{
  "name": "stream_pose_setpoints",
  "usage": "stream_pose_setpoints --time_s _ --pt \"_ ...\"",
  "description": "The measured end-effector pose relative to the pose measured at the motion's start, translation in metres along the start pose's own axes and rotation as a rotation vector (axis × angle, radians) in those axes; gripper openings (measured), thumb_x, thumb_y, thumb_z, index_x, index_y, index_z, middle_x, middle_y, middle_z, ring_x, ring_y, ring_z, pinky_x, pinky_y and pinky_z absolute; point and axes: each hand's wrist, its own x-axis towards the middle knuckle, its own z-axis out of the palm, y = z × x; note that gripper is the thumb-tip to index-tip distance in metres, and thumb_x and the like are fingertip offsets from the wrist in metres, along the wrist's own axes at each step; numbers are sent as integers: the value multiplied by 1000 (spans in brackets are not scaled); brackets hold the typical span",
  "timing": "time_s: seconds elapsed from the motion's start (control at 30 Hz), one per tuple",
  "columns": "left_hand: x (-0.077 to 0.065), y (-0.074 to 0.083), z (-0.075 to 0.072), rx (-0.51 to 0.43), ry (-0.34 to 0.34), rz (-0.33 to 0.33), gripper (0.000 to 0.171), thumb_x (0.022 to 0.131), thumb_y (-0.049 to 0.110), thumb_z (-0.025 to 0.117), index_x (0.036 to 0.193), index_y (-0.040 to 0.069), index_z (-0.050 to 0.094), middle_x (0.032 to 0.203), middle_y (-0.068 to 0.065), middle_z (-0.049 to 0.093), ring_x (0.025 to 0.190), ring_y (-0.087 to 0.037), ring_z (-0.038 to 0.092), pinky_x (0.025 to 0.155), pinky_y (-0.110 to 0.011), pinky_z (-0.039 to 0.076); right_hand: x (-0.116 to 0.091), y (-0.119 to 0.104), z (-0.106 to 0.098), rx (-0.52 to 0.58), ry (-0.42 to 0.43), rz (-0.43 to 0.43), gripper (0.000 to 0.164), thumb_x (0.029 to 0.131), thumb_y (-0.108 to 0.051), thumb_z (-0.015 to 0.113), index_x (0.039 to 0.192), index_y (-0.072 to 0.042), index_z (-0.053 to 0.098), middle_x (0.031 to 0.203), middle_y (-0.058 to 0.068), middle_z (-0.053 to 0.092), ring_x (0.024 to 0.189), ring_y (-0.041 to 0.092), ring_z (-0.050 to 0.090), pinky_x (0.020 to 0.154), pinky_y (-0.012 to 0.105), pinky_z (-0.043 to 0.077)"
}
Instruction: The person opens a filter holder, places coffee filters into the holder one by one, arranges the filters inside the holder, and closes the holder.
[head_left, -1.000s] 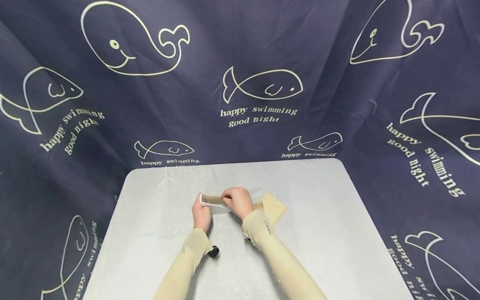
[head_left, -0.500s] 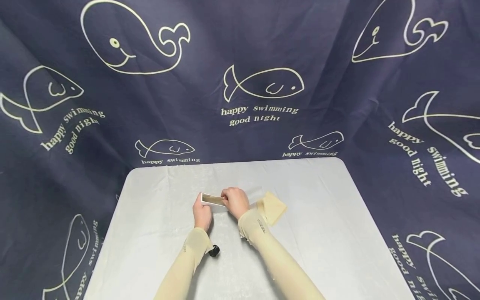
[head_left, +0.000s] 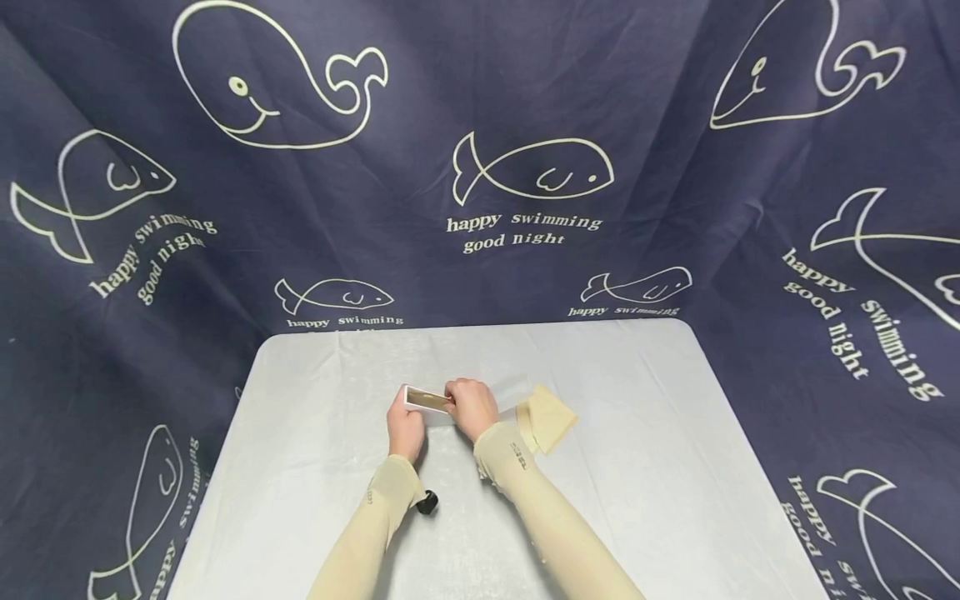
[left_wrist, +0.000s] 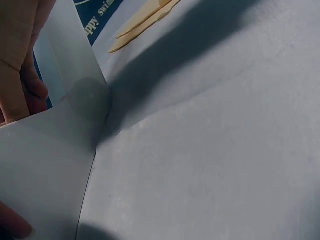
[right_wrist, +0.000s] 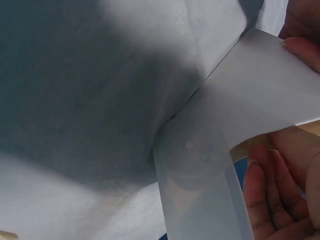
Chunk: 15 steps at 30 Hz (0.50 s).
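A flat white packet (head_left: pixel 426 401) with a tan sheet showing in its open face is held just above the grey table (head_left: pixel 637 467). My left hand (head_left: pixel 405 430) grips its left end from below. My right hand (head_left: pixel 471 408) curls over its right part, fingertips at the tan opening. The left wrist view shows the packet's white face (left_wrist: pixel 45 170) close up, with a thumb tip at its lower corner. Seen from the right wrist, the white packet (right_wrist: pixel 250 95) is bent, with my fingers (right_wrist: pixel 280 185) under it.
A folded tan cloth (head_left: pixel 547 417) lies on the table right of my right wrist, also seen as a tan cloth (left_wrist: pixel 145 22) in the left wrist view. A dark blue curtain (head_left: pixel 525 100) printed with whales surrounds the table. A black wrist camera (head_left: pixel 427 502) hangs under my left forearm.
My right hand and forearm have slid a little left along the packet, drawing clear of the tan cloth. The left hand has kept its hold.
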Motion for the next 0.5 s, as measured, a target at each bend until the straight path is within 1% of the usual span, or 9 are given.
stream_pose_setpoints --time_s 0.17,0.27,0.33,0.43,0.5 --pt "1 0 1 -4 -29 16 14 92 -4 51 93 4 62 94 -18 71 89 -34 63 84 -48 50 -2 0 -3 -24 23 21 15 77 -17 89 81 -13 75 70 -2 69 63 18 64 62 35 53" --pt "0 -4 0 7 -42 21 21 90 -6 48 101 2 64 102 -19 72 99 -37 67 92 -52 51 -4 -1 -3 -40 23 28 16 77 -19 89 85 -13 77 72 0 70 65 19 67 63 36 54" --pt "-2 -9 -1 20 -61 19 34 85 -11 46 111 1 64 111 -20 72 110 -39 67 99 -54 50 -5 -2 -5 -47 21 36 18 77 -20 89 89 -12 78 74 0 70 66 20 68 65 35 56" --pt "-5 -16 -5 34 -98 9 56 76 -17 43 126 2 59 125 -19 69 126 -38 62 109 -54 47 -7 -3 -9 -45 26 42 23 77 -21 89 96 -11 79 78 2 72 69 21 70 68 35 57" --pt "-6 -16 -10 -16 -108 5 68 72 -21 43 135 3 53 132 -21 64 130 -39 58 114 -54 42 -8 -4 -16 -24 40 38 26 77 -21 89 99 -10 79 81 2 73 72 20 71 70 34 58"
